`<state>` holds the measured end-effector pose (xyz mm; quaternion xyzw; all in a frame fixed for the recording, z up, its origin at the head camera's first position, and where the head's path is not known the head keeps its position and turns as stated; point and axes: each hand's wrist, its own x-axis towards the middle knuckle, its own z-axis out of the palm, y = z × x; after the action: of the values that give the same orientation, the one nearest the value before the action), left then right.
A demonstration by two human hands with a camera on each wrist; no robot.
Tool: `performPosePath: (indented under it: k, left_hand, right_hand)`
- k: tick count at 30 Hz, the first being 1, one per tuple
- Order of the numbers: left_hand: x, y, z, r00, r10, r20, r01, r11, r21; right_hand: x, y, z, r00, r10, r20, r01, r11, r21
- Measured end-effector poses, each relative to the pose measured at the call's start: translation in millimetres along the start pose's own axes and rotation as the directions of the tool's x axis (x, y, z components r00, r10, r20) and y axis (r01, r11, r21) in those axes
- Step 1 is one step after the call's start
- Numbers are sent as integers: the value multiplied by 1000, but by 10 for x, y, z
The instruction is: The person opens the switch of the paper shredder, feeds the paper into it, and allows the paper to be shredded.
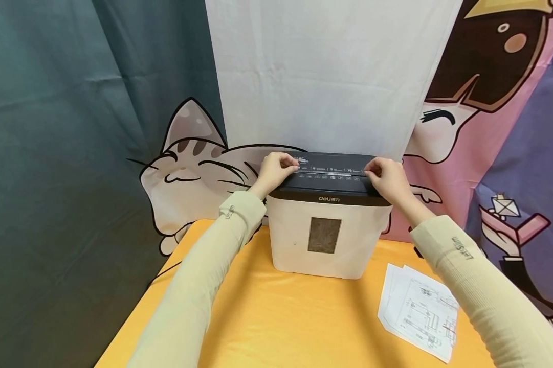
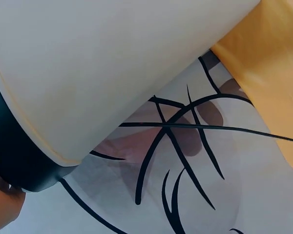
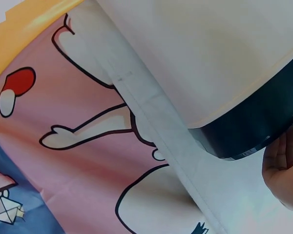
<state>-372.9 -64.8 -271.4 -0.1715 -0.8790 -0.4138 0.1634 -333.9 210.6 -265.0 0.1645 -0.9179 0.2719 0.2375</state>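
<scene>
A paper shredder (image 1: pixel 324 235) with a white bin and a dark top stands on the table, a small window in its front. My left hand (image 1: pixel 276 171) is at the left part of the dark top (image 1: pixel 336 161), thumb and fingertips close together near the slot. Opposite it, my right hand (image 1: pixel 389 176) has its bent fingers close over the right part. A thin bright line (image 1: pixel 331 174) runs along the slot between them; I cannot tell whether the fingers pinch anything there. Both wrist views show the bin's side, with the left fingers (image 2: pixel 2 207) and right fingers (image 3: pixel 283 151) by the dark rim.
Several printed sheets (image 1: pixel 421 312) with line drawings lie on the yellow tablecloth (image 1: pixel 276 317), right of the shredder. A black cord (image 1: pixel 166 269) crosses the table's left edge. Behind hangs a curtain (image 1: pixel 336 71) with cartoon figures beside it.
</scene>
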Motion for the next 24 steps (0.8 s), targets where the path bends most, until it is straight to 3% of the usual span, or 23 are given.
performPosePath:
  k: [15, 24]
  left_hand:
    - [-78, -76, -63, 997, 79, 18, -79, 997, -23]
    - [-313, -112, -150, 995, 93, -36, -97, 987, -126]
  right_hand:
    - [-194, 37, -57, 1000, 19, -15, -19, 1000, 16]
    - [-418, 98, -68, 990, -105, -99, 106, 994, 2]
